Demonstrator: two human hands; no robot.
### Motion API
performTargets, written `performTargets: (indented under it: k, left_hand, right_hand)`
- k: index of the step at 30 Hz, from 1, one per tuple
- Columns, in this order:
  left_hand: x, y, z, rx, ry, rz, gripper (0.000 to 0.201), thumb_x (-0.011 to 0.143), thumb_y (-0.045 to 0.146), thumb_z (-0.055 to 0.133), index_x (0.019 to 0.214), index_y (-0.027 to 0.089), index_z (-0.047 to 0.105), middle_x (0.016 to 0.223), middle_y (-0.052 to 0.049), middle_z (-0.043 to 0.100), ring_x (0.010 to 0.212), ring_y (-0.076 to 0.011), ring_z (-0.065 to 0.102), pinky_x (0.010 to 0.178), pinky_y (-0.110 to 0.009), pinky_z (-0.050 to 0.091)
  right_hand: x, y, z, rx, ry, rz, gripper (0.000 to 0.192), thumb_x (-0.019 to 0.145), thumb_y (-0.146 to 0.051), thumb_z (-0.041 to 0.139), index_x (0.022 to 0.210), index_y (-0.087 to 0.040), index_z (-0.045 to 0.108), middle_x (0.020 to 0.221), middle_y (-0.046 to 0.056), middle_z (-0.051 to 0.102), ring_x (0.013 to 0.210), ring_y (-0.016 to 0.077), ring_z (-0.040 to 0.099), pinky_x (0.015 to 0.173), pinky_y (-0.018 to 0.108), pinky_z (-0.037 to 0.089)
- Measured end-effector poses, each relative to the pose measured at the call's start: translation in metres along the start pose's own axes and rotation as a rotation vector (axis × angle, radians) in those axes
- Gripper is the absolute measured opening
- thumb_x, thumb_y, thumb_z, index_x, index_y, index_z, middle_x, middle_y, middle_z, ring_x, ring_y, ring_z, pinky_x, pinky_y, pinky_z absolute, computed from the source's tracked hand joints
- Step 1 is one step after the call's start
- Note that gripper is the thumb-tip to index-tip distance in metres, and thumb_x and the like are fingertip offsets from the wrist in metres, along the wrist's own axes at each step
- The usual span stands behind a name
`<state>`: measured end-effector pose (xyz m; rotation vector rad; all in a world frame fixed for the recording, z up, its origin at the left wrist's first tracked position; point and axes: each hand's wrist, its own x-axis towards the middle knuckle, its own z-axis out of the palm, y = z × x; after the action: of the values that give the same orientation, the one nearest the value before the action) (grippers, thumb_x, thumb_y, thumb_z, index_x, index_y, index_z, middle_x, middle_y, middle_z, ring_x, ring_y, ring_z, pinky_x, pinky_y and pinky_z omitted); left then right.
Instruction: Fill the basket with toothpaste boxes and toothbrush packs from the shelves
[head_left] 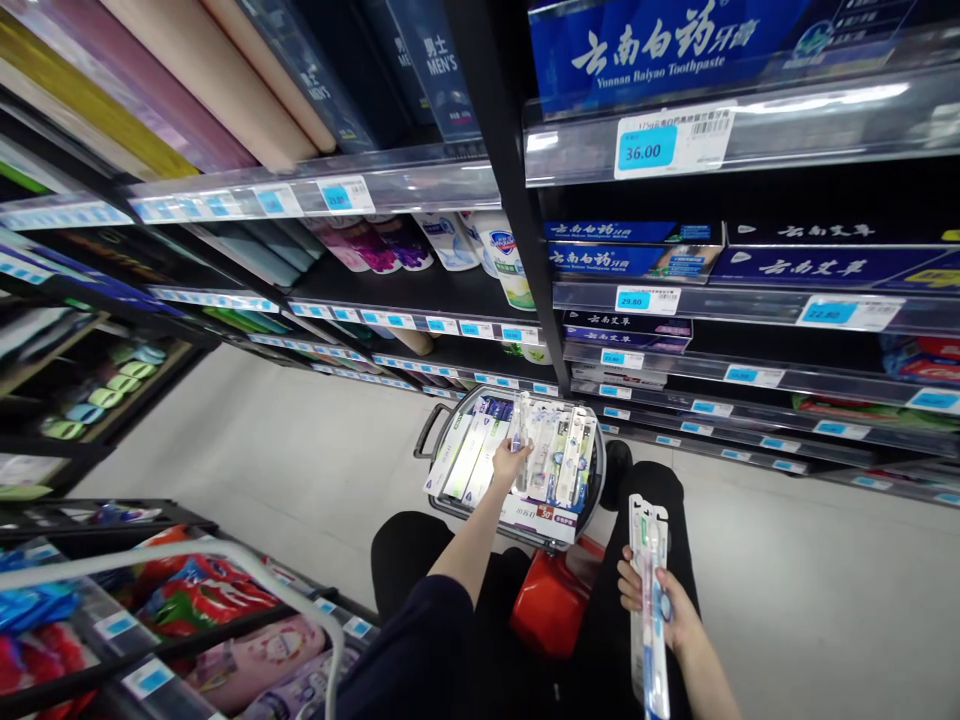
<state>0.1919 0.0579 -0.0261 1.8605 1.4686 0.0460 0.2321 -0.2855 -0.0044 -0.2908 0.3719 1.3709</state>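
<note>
From the head camera, looking down: the left hand (510, 462) reaches into a grey basket (439, 425) on the floor below the shelves, fingers curled round a toothbrush pack (520, 432) that stands upright above the other packs and toothpaste boxes (469, 455) lying in there — the pack rises from the fingertips, its lower end hidden in the grip. The right hand (671, 610), nearer the body, is closed on several long toothbrush packs (649, 590); they run through the fist, sticking out above and below the fingers. A red stool (551, 605) shows between the knees.
</note>
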Motion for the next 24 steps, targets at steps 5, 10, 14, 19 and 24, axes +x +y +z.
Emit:
performTargets:
  k: [5, 10, 14, 19, 24]
  left_hand:
    - [0.002, 0.001, 0.009, 0.161, -0.059, 0.055, 0.033, 0.066, 0.037, 0.074, 0.087, 0.017, 0.058, 0.084, -0.005, 0.069, 0.081, -0.0198, 0.064, 0.065, -0.024, 0.041]
    - [0.005, 0.003, 0.026, 0.296, -0.105, 0.076, 0.035, 0.066, 0.035, 0.074, 0.088, 0.016, 0.055, 0.083, -0.007, 0.067, 0.082, -0.0217, 0.064, 0.065, -0.025, 0.039]
    - [0.008, 0.002, 0.031, 0.342, -0.112, 0.086, 0.035, 0.070, 0.035, 0.072, 0.093, 0.016, 0.053, 0.090, -0.008, 0.067, 0.085, -0.0206, 0.064, 0.068, -0.025, 0.040]
    - [0.011, -0.002, 0.034, 0.373, -0.097, 0.093, 0.035, 0.073, 0.033, 0.070, 0.096, 0.014, 0.051, 0.111, -0.014, 0.060, 0.091, -0.0210, 0.062, 0.073, -0.026, 0.040]
    - [0.012, -0.008, 0.034, 0.377, -0.104, 0.101, 0.034, 0.073, 0.035, 0.070, 0.094, 0.015, 0.051, 0.109, -0.013, 0.059, 0.090, -0.0208, 0.062, 0.073, -0.027, 0.041]
  right_hand:
    - [0.001, 0.001, -0.004, 0.020, -0.031, 0.016, 0.041, 0.057, -0.033, 0.083, 0.088, -0.016, 0.062, 0.061, -0.005, 0.045, 0.050, 0.0059, 0.030, 0.048, 0.021, 0.027]
    - [0.003, 0.001, -0.007, -0.017, -0.047, 0.001, 0.042, 0.060, -0.034, 0.081, 0.093, -0.015, 0.064, 0.061, -0.006, 0.044, 0.050, 0.0047, 0.027, 0.047, 0.020, 0.025]
    - [0.004, 0.001, -0.009, -0.032, -0.045, -0.009, 0.045, 0.059, -0.036, 0.082, 0.094, -0.014, 0.064, 0.061, -0.006, 0.043, 0.050, 0.0043, 0.027, 0.047, 0.019, 0.025]
    - [0.001, 0.000, -0.003, -0.029, -0.030, -0.004, 0.043, 0.058, -0.035, 0.083, 0.091, -0.014, 0.064, 0.061, -0.006, 0.043, 0.051, 0.0043, 0.025, 0.048, 0.020, 0.027]
    - [0.001, 0.000, 0.001, -0.035, -0.030, -0.007, 0.044, 0.058, -0.036, 0.083, 0.092, -0.014, 0.065, 0.060, -0.006, 0.043, 0.050, 0.0045, 0.023, 0.047, 0.020, 0.025]
